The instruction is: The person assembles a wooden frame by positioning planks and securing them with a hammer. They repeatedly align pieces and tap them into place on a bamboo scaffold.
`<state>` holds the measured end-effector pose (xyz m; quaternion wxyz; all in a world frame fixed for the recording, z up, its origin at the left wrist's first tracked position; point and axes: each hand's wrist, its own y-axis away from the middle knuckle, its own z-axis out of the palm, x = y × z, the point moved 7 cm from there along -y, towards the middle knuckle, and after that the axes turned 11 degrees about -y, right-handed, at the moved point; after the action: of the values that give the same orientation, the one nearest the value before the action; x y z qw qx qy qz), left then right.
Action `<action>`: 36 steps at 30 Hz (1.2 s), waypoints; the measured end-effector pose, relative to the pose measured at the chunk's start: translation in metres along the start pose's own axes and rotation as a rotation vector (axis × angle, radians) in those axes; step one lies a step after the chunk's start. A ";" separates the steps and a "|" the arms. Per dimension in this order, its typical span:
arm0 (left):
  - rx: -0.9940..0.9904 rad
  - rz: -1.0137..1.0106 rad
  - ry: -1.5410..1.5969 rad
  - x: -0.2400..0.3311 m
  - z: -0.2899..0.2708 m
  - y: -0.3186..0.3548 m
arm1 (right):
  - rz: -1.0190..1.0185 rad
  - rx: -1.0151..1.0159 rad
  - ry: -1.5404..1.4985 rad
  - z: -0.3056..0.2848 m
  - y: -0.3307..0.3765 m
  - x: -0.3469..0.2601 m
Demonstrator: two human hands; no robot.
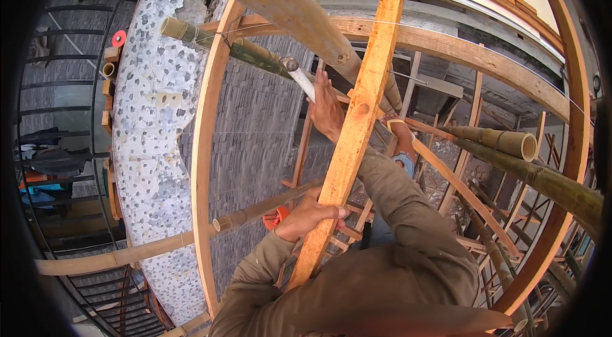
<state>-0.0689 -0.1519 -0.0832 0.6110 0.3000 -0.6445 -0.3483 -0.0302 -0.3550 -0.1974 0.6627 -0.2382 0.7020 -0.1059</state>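
Note:
A long sawn timber beam [364, 107] runs aslant in front of me, from the top edge down to my chest. Lower on it, my left hand [306, 217] is wrapped round the beam with the thumb across its face. Farther up, my right hand [326, 110] lies along the beam's left side, fingers straight and close together. A white-handled tool with a rounded grey end [302, 80], like a hammer, sticks out by the thumb side of that hand; its lower part is hidden. Behind it passes a green bamboo pole [248, 54].
A thick bamboo pole [280, 2] crosses overhead. An upright timber [203, 158] stands left, before a speckled wall top [153, 146]. Bamboo poles [535, 171] and timber framing fill the right. My sandalled foot [400, 131] rests on the framing. Black railings [70, 110] line the far left.

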 end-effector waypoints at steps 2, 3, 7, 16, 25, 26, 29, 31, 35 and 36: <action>-0.015 0.024 0.010 0.001 -0.001 -0.001 | -0.007 -0.002 0.032 -0.006 0.049 -0.009; -0.021 0.025 0.016 0.001 -0.002 0.000 | 0.177 -0.063 -0.288 -0.004 0.077 -0.001; -0.043 0.021 0.014 -0.003 -0.012 0.002 | 0.425 -0.221 -0.337 -0.007 0.186 0.012; -0.074 -0.046 -0.039 -0.018 -0.025 0.002 | 1.064 -0.234 -0.203 -0.016 0.396 0.125; -0.194 -0.058 0.017 -0.018 -0.028 -0.001 | 1.297 -0.051 -0.066 -0.040 0.486 0.170; -0.192 -0.057 0.011 -0.016 -0.027 -0.001 | 1.315 -0.054 -0.072 -0.042 0.492 0.171; -0.204 -0.042 0.011 -0.011 -0.022 -0.002 | 1.372 -0.062 -0.104 -0.048 0.505 0.175; -0.204 -0.034 0.018 -0.010 -0.020 -0.003 | 1.393 -0.046 -0.126 -0.050 0.511 0.179; -0.198 0.047 -0.051 -0.005 -0.020 -0.008 | 1.429 0.027 -0.171 -0.046 0.518 0.184; -0.183 0.037 -0.062 -0.004 -0.021 -0.008 | 1.453 0.040 -0.191 -0.043 0.520 0.185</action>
<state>-0.0483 -0.1552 -0.0917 0.6221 0.2201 -0.6340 -0.4032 -0.1748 -0.0003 -0.5972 0.6284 0.2914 0.6199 0.3687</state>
